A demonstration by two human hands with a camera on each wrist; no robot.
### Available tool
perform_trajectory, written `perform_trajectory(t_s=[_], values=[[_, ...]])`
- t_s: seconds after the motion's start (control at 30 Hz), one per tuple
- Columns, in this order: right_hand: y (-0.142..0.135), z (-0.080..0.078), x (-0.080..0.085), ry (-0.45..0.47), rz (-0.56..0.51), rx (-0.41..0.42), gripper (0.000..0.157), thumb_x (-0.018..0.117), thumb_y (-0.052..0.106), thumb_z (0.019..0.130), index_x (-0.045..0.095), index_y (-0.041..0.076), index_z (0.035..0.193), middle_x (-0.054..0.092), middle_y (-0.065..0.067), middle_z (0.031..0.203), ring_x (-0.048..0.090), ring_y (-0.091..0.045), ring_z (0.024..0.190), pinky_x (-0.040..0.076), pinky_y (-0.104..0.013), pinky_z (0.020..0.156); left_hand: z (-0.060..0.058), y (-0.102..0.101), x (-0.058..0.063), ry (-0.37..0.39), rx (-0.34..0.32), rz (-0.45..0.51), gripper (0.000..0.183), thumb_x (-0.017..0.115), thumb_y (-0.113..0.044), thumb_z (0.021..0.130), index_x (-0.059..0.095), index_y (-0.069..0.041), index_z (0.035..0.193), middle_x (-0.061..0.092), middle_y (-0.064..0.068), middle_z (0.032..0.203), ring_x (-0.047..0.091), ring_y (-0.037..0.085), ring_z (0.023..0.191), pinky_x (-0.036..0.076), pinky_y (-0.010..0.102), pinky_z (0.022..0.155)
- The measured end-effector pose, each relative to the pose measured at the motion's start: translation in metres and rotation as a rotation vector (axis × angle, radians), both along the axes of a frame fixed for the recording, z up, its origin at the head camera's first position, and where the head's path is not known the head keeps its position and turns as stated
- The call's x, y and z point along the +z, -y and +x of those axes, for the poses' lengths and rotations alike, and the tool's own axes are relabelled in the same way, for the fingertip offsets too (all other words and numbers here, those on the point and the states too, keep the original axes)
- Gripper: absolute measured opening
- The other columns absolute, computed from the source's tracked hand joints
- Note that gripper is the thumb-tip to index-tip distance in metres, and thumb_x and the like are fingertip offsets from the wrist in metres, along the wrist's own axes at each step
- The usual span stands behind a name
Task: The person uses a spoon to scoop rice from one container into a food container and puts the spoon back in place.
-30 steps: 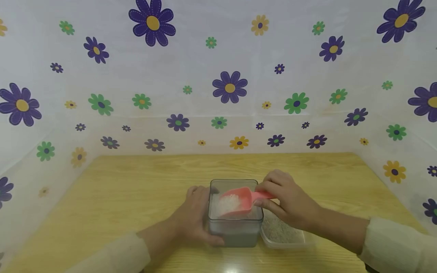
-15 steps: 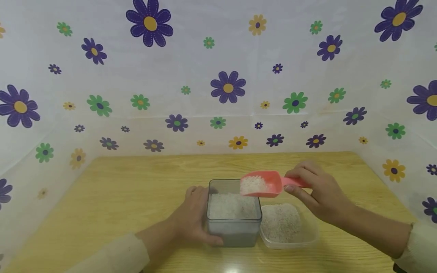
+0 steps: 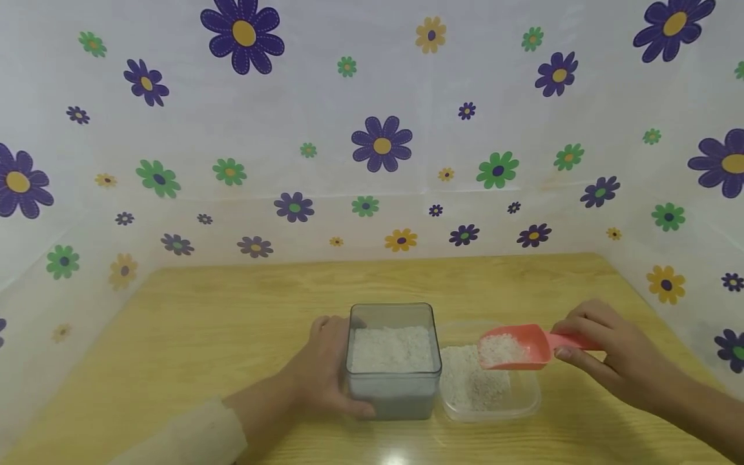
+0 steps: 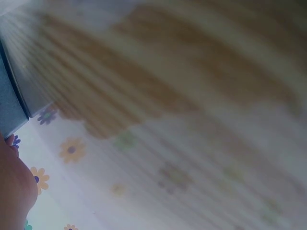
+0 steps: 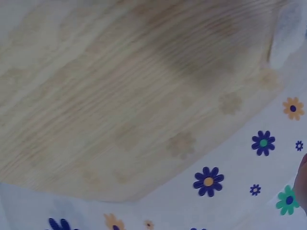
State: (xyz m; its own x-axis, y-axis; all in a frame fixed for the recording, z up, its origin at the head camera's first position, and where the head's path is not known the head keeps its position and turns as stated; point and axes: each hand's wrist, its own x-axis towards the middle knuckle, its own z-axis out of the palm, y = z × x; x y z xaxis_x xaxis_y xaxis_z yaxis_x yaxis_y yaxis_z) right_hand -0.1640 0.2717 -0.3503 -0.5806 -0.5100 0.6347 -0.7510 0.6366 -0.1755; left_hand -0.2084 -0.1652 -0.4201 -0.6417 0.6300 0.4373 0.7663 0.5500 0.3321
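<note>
In the head view, my left hand [image 3: 322, 368] grips the left side of a grey see-through square canister [image 3: 392, 397], thumb across its front. White grains like rice [image 3: 392, 349] lie inside it. My right hand [image 3: 607, 352] pinches the handle of a pink scoop [image 3: 531, 345]. The scoop, partly filled with the grains, hangs over a shallow clear plastic tub [image 3: 529, 403] that also contains grains. In the left wrist view, only the canister's edge [image 4: 12, 103] and part of the hand [image 4: 17, 191] show. The right wrist view catches a sliver of hand [image 5: 301, 187].
The tub stands close beside the canister's right side on a wood-grain table [image 3: 232, 323]. A white curtain with printed flowers [image 3: 372, 97] encloses the table at the back and both sides.
My right hand has lifted the scoop with grains out of the square canister and carried it right, over the tub. The left hand has kept its grip on the canister.
</note>
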Motion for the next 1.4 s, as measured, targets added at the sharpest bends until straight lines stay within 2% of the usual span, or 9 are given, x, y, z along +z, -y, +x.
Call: perform_trajectory(t_s=[0.23, 0.5, 0.77, 0.87, 1.0, 1.13, 1.23, 1.4], values=[[-0.02, 0.004, -0.002, 0.025, 0.13, 0.005, 0.04, 0.086, 0.009, 0.071, 0.069, 0.028, 0.1, 0.048, 0.021, 0.098, 0.04, 0.005, 0.091, 0.038, -0.01, 0.072, 0.001, 0.0, 0.003, 0.003, -0.001, 0.005, 0.11, 0.065, -0.087, 0.064, 0.039, -0.009, 0.137, 0.054, 0.002, 0.125, 0.049, 0.015, 0.113, 0.022, 0.048, 0.106], [-0.036, 0.004, 0.002, 0.008, 0.168, -0.012, 0.033, 0.088, 0.019, 0.071, 0.072, 0.026, 0.098, 0.048, 0.019, 0.096, 0.039, 0.003, 0.09, 0.037, -0.01, 0.071, 0.001, 0.0, 0.001, 0.031, 0.007, 0.011, 0.111, 0.065, -0.088, 0.062, 0.039, -0.011, 0.138, 0.053, 0.0, 0.125, 0.049, 0.013, 0.114, 0.021, 0.046, 0.107], [-0.046, 0.007, 0.006, 0.014, 0.232, -0.099, 0.03, 0.088, 0.026, 0.07, 0.073, 0.026, 0.096, 0.047, 0.019, 0.096, 0.038, 0.004, 0.089, 0.037, -0.007, 0.069, -0.001, 0.001, -0.001, 0.065, 0.015, -0.003, 0.112, 0.068, -0.087, 0.061, 0.035, -0.015, 0.141, 0.052, -0.003, 0.128, 0.047, 0.012, 0.116, 0.019, 0.046, 0.108], [-0.044, 0.006, 0.008, 0.008, 0.235, -0.105, 0.031, 0.088, 0.027, 0.07, 0.073, 0.026, 0.096, 0.047, 0.019, 0.096, 0.038, 0.003, 0.09, 0.037, -0.007, 0.07, -0.001, 0.002, -0.002, 0.071, 0.022, -0.015, 0.114, 0.068, -0.087, 0.06, 0.035, -0.014, 0.141, 0.051, -0.002, 0.129, 0.047, 0.012, 0.117, 0.018, 0.046, 0.109], [-0.033, 0.001, 0.007, -0.009, 0.209, -0.027, 0.028, 0.086, 0.029, 0.073, 0.073, 0.027, 0.098, 0.048, 0.019, 0.096, 0.038, 0.003, 0.091, 0.036, -0.009, 0.07, 0.0, 0.003, -0.003, 0.076, 0.029, -0.023, 0.115, 0.068, -0.087, 0.06, 0.035, -0.013, 0.141, 0.05, 0.0, 0.13, 0.046, 0.014, 0.117, 0.019, 0.047, 0.11], [-0.015, -0.006, 0.005, -0.029, 0.211, 0.077, 0.019, 0.073, 0.043, 0.087, 0.072, 0.029, 0.1, 0.049, 0.019, 0.098, 0.04, 0.001, 0.091, 0.035, -0.011, 0.072, 0.001, 0.005, -0.003, 0.065, 0.03, -0.023, 0.113, 0.067, -0.088, 0.061, 0.036, -0.012, 0.139, 0.051, 0.001, 0.129, 0.047, 0.014, 0.117, 0.019, 0.048, 0.11], [0.002, -0.011, 0.005, -0.043, 0.227, 0.137, 0.026, 0.058, 0.052, 0.094, 0.071, 0.031, 0.101, 0.05, 0.019, 0.098, 0.041, 0.0, 0.091, 0.036, -0.011, 0.074, 0.0, 0.004, -0.003, 0.043, 0.024, -0.02, 0.112, 0.066, -0.088, 0.061, 0.036, -0.013, 0.139, 0.052, 0.0, 0.128, 0.048, 0.014, 0.117, 0.018, 0.049, 0.109], [0.023, -0.016, 0.008, -0.107, 0.271, 0.227, 0.031, 0.052, 0.055, 0.097, 0.072, 0.031, 0.098, 0.05, 0.018, 0.095, 0.043, -0.001, 0.091, 0.038, -0.014, 0.077, 0.0, 0.002, -0.003, 0.013, 0.025, -0.021, 0.115, 0.067, -0.088, 0.06, 0.036, -0.012, 0.14, 0.054, 0.001, 0.126, 0.05, 0.014, 0.115, 0.018, 0.049, 0.109]])
